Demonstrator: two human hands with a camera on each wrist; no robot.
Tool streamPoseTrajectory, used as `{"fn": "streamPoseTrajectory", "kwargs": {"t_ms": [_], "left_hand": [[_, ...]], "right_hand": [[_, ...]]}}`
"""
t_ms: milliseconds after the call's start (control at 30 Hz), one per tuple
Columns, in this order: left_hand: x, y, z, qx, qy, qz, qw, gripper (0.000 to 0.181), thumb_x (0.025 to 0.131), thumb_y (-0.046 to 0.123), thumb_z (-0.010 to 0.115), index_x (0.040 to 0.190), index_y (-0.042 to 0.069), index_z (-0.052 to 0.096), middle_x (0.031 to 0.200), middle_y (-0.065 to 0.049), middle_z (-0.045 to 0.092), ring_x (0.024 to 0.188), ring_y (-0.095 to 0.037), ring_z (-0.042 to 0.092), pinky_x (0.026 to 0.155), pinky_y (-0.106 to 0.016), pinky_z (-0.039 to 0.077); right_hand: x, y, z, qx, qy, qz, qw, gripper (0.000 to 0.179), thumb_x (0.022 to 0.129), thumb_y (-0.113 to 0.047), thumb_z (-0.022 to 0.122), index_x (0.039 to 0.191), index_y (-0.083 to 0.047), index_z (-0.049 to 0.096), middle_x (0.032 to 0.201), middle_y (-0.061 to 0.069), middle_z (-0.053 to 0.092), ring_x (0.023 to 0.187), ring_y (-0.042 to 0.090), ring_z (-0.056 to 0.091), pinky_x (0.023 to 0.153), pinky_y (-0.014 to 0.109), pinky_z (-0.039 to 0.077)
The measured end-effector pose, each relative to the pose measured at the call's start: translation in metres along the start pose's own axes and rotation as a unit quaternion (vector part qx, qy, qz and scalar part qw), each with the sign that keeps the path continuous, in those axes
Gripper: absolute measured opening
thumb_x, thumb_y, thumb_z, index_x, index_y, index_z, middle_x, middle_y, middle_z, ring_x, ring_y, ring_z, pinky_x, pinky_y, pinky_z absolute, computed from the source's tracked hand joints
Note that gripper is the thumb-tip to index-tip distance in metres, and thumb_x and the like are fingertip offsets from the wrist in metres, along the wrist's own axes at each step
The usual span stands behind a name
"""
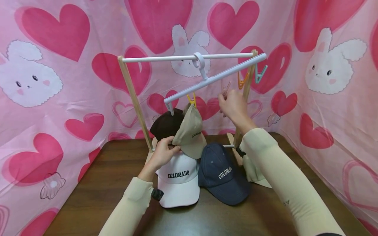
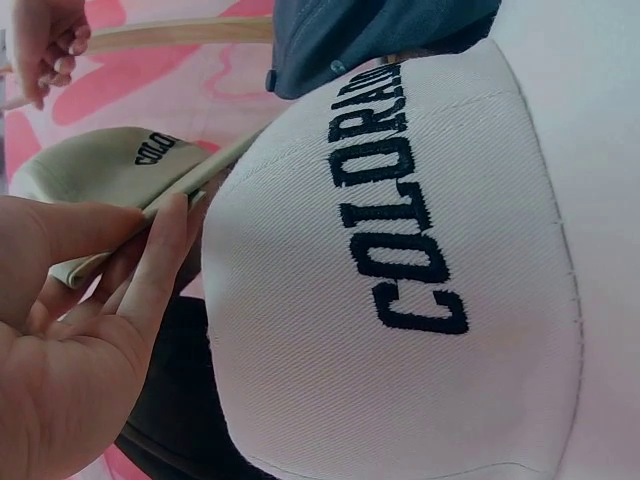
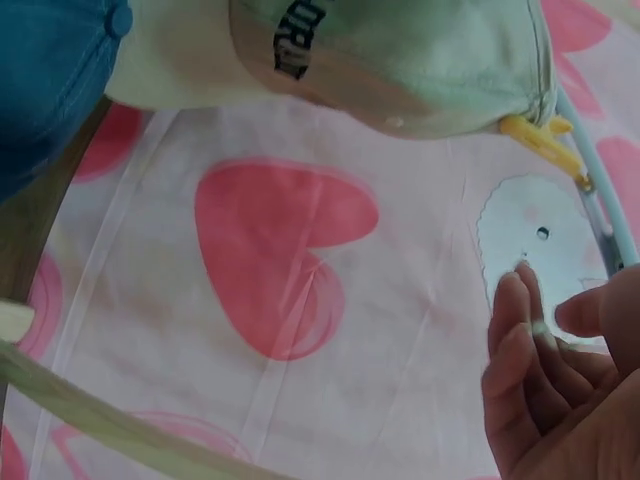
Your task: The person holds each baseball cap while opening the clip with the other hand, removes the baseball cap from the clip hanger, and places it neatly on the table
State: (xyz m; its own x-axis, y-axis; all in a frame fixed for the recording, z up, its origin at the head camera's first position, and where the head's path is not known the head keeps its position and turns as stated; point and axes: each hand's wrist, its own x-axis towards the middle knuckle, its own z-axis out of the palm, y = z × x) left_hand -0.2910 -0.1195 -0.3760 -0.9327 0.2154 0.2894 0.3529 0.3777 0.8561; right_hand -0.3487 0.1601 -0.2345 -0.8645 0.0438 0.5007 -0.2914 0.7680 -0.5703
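Note:
A beige cap (image 1: 190, 131) hangs from a yellow clip (image 1: 192, 99) on a pale blue hanger (image 1: 218, 77), which tilts down to the left. My left hand (image 1: 162, 153) pinches this cap's lower edge between thumb and fingers, seen close in the left wrist view. Behind it, a black cap (image 1: 166, 124) hangs below a pale clip (image 1: 170, 108) at the hanger's low end. My right hand (image 1: 234, 106) is raised beside a pink clip (image 1: 225, 88); its fingers are loosely bent, and a gap shows between thumb and fingers in the right wrist view.
The hanger hooks over a white rod (image 1: 159, 59) on a wooden-sided stand (image 1: 133, 95). An orange clip (image 1: 242, 80) and a teal clip (image 1: 261, 74) hang at right. On the table (image 1: 118, 177) lie a white cap (image 1: 178, 183), a navy cap (image 1: 222, 173) and another beige cap (image 1: 255, 173).

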Motion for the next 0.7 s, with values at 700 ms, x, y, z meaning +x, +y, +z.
{"fn": "streamPoseTrajectory", "kwargs": {"t_ms": [700], "left_hand": [[0.001,-0.003,0.0,0.004,0.001,0.005,1.0,0.018,0.094,0.0,0.07,0.112,0.003,0.07,0.108,-0.013,0.072,0.087,-0.02,0.074,0.082,-0.035,0.06]], "right_hand": [[0.015,-0.028,0.029,0.036,-0.063,-0.091,0.9932,0.037,0.1,-0.038,0.065,0.106,-0.003,0.077,0.092,0.011,0.074,0.079,0.025,0.065,0.07,0.04,0.056]]}}
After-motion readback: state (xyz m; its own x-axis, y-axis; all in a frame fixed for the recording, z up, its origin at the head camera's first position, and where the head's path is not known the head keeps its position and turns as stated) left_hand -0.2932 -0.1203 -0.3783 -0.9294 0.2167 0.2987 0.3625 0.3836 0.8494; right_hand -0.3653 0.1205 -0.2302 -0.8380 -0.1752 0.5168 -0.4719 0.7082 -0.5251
